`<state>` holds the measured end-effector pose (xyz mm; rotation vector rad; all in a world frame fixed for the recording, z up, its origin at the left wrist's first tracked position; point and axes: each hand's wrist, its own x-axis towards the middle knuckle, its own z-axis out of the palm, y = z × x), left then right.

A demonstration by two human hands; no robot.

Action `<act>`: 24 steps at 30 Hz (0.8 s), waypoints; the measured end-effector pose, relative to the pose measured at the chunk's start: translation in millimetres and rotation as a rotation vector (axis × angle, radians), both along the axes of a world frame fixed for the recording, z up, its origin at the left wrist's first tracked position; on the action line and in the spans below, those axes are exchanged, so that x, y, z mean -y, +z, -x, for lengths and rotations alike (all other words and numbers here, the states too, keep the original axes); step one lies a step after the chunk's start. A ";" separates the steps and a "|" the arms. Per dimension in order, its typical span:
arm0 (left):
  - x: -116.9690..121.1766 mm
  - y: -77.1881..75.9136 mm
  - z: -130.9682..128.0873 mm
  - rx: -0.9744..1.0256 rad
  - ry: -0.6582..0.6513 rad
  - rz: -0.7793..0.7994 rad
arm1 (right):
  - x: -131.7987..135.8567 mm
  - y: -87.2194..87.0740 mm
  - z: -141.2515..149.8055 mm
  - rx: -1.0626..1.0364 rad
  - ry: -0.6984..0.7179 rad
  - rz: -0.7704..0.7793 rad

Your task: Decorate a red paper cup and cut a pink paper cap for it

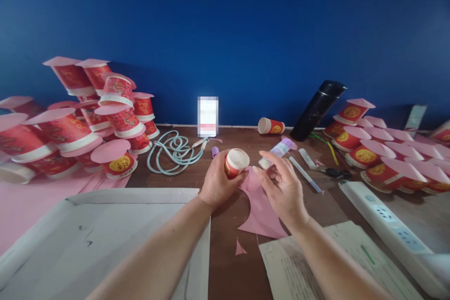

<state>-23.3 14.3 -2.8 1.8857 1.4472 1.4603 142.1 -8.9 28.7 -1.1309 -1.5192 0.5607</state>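
My left hand point(222, 183) is wrapped round a red paper cup point(237, 158), its pale round face tilted toward me. Just to the right, my right hand point(284, 186) is raised with thumb and forefinger apart, and nothing shows between them. Beneath the hands lies a cut piece of pink paper point(262, 211) with curved edges. A glue stick point(279, 152) with a purple end lies behind my right hand, partly hidden by its fingers. A small purple cap point(215, 151) rests on the table behind my left hand.
Red cups with pink paper tops are stacked at left point(121, 121) and right point(381, 150). Around the table are a phone point(207, 117), coiled cable point(172, 152), leaning black flask point(318, 110), scissors point(333, 173), power strip point(390, 225), white tray point(133, 194) and printed sheet point(291, 267).
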 end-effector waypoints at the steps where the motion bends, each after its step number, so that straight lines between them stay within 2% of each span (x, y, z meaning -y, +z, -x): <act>1: 0.2 -0.3 -0.2 -0.007 0.003 -0.006 | -0.3 -1.5 -1.5 0.075 -0.022 -0.065; 4: 1.3 -0.6 -0.3 -0.039 -0.002 -0.020 | -1.4 -4.3 -5.2 0.279 -0.080 -0.225; 7: 2.3 -0.3 0.0 -0.083 0.001 -0.053 | -2.2 -3.6 -7.0 0.404 -0.141 -0.306; 18: -0.4 -7.1 0.9 -0.251 0.041 -0.254 | -1.3 -1.2 -6.8 0.577 -0.226 -0.326; 24: 0.8 -3.9 2.8 -0.353 0.060 -0.366 | -2.1 0.7 -7.7 0.672 -0.250 -0.352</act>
